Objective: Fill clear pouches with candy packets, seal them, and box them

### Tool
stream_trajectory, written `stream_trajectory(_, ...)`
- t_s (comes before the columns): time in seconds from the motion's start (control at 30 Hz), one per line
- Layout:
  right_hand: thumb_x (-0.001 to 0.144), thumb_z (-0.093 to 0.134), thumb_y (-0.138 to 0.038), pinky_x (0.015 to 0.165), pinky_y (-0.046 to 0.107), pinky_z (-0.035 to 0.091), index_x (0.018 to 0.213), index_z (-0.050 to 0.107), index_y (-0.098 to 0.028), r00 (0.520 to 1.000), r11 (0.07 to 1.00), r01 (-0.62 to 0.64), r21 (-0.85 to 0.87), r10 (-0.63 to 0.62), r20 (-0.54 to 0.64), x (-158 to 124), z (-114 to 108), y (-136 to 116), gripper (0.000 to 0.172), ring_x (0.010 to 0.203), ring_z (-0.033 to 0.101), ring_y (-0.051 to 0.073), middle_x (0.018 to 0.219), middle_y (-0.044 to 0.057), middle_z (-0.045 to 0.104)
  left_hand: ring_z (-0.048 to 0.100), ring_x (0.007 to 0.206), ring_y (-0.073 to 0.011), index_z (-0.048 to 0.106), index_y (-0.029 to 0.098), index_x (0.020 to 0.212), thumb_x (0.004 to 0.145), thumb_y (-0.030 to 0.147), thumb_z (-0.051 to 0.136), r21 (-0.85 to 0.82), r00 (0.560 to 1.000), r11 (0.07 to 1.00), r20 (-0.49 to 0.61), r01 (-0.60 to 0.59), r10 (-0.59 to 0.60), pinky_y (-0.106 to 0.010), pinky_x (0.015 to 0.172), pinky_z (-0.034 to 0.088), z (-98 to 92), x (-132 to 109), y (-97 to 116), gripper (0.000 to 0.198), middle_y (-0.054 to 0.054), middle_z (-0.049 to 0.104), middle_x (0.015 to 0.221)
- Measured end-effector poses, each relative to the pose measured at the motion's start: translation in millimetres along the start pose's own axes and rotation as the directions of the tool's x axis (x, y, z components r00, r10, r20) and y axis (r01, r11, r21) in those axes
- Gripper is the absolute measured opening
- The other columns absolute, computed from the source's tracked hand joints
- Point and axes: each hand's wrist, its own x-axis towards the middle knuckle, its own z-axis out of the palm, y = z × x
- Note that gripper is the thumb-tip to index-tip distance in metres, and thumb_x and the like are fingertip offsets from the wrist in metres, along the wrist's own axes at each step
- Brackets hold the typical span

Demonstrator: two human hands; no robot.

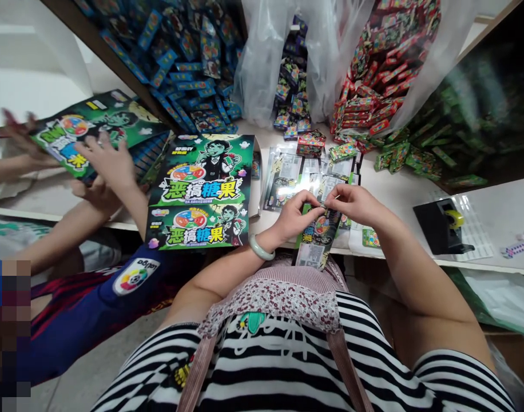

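My left hand (294,216) and my right hand (354,204) meet over the table edge, both pinching the top of a clear candy packet (317,240) with a green printed card inside. The packet hangs down toward my lap. A pale bangle (261,249) circles my left wrist. Just behind my hands lies a stack of similar clear packets (296,174).
A green candy display box (199,191) lies to the left. A co-worker's hands (105,169) handle another green box (90,129) at far left. Piles of blue (193,63), red (373,86) and green (412,154) candy boxes fill the back. A black tape dispenser (442,226) stands to the right.
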Motion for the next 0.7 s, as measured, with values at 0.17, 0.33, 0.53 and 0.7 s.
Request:
stream_trajectory(0.17, 0.062, 0.077, -0.028, 0.055, 0.025, 0.040, 0.068, 0.062, -0.020, 0.973, 0.929, -0.219, 0.298, 0.185, 0.137, 7, 9, 4, 0.018, 0.056, 0.050, 0.010, 0.061, -0.003, 0.060, 0.060, 0.090, -0.0151, 0.054, 0.022, 0.098, 0.081, 0.026, 0.074, -0.039, 1.000, 0.999, 0.004, -0.031, 0.031, -0.031, 0.085, 0.050, -0.6, -3, 0, 0.027, -0.002, 0.060, 0.095)
stream_trajectory(0.33, 0.054, 0.072, -0.022, 0.051, 0.025, 0.042, 0.067, 0.059, -0.021, 0.913, 0.769, -0.408, 0.492, 0.333, 0.236, 10, 17, 15, 0.019, 0.051, 0.052, 0.012, 0.056, -0.005, 0.058, 0.065, 0.101, -0.0197, 0.055, 0.022, 0.114, 0.078, 0.035, 0.079, -0.172, 0.984, 0.980, 0.159, 0.105, -0.078, -0.034, 0.089, 0.053, -3.2, -19, -19, 0.044, -0.007, 0.065, 0.111)
stream_trajectory(0.53, 0.066, 0.078, -0.045, 0.062, 0.035, 0.054, 0.084, 0.069, -0.025, 0.991, 0.936, -0.098, 0.337, 0.122, -0.051, 3, -6, 41, 0.028, 0.070, 0.067, 0.021, 0.079, 0.004, 0.072, 0.067, 0.093, -0.0216, 0.065, 0.019, 0.104, 0.083, 0.047, 0.073, -0.125, 0.849, 0.929, 0.462, 0.348, -0.256, -0.037, 0.087, 0.055, -18.0, -51, -25, 0.037, -0.006, 0.072, 0.105)
stream_trajectory(0.7, 0.084, 0.067, -0.049, 0.090, 0.054, 0.055, 0.112, 0.070, -0.028, 0.819, 0.837, 0.433, -0.336, -0.520, -0.240, 36, -6, 38, 0.035, 0.099, 0.069, 0.032, 0.107, 0.011, 0.075, 0.066, 0.097, -0.0197, 0.067, 0.012, 0.103, 0.082, 0.041, 0.074, -0.042, 0.837, 0.942, 0.473, 0.334, -0.276, -0.031, 0.094, 0.052, -46.9, -52, 11, 0.037, -0.007, 0.072, 0.105)
